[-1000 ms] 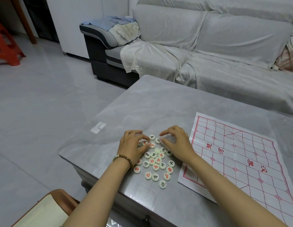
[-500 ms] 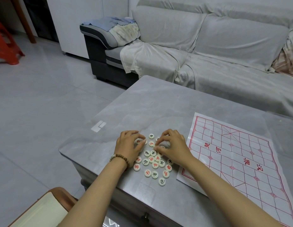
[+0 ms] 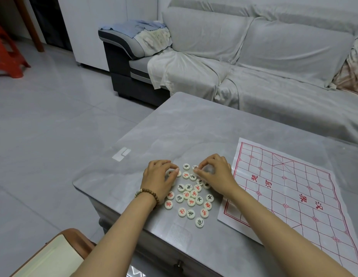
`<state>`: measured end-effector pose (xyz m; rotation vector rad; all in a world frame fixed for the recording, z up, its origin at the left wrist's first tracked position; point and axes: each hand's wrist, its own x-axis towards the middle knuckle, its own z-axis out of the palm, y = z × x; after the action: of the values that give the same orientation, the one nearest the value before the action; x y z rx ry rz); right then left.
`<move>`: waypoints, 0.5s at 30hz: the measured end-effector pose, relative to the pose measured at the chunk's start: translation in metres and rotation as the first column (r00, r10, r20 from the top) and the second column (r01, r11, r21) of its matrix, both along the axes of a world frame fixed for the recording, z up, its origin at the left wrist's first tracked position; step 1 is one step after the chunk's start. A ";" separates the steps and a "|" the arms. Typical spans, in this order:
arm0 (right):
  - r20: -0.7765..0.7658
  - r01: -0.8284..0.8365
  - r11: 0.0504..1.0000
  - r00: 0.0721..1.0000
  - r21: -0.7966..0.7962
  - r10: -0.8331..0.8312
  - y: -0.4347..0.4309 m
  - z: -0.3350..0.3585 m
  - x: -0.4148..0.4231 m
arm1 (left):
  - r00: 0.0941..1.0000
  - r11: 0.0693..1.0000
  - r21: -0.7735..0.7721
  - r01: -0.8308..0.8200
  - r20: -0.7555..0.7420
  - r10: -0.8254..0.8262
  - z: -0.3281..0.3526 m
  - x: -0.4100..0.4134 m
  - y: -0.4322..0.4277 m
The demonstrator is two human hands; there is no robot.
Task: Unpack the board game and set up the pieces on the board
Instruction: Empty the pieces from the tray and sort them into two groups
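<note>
Your left hand (image 3: 158,176) sits at the left edge of the pieces (image 3: 191,198), fingers curled, with thumb and forefinger pinching a red piece (image 3: 170,172) that lies on the desk (image 3: 194,132). Your right hand (image 3: 216,173) is at the heap's far right edge, also curled, its thumb and forefinger tips closed on a black piece (image 3: 194,167). That piece is partly hidden under your finger, so you cannot read its mark. The two hands are near each other but apart, with a few discs lying between them.

The rest of the pieces lie flat and face up in a loose cluster between your wrists, some touching, with red and black characters mixed. None of them is on the board (image 3: 290,188). The board is a white sheet printed with a red grid. It is spread flat on the desk just to the right of the pieces, and your right forearm crosses its near corner.

A bead bracelet (image 3: 148,195) circles your left wrist. A covered sofa (image 3: 254,56) stands beyond the desk.
</note>
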<state>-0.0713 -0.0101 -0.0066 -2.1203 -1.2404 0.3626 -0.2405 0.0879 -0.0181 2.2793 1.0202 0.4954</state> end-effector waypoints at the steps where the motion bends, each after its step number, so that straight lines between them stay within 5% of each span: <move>1: -0.032 0.023 0.999 0.999 0.046 -0.022 -0.003 0.003 0.003 | 1.000 1.000 -0.003 0.001 0.001 -0.001 0.000 0.000 0.000; 7: -0.245 0.054 0.998 0.968 0.023 -0.047 -0.026 0.007 0.029 | 1.000 1.000 -0.006 0.012 -0.007 -0.012 0.001 0.001 -0.003; 15: -0.162 0.038 0.998 0.986 -0.055 -0.046 -0.013 -0.001 0.022 | 1.000 1.000 0.002 0.021 -0.018 -0.021 0.001 0.000 -0.004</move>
<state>-0.0496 -0.0232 -0.0079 -2.1099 -1.1017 0.5439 -0.2406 0.0843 -0.0172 2.2976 1.0040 0.4678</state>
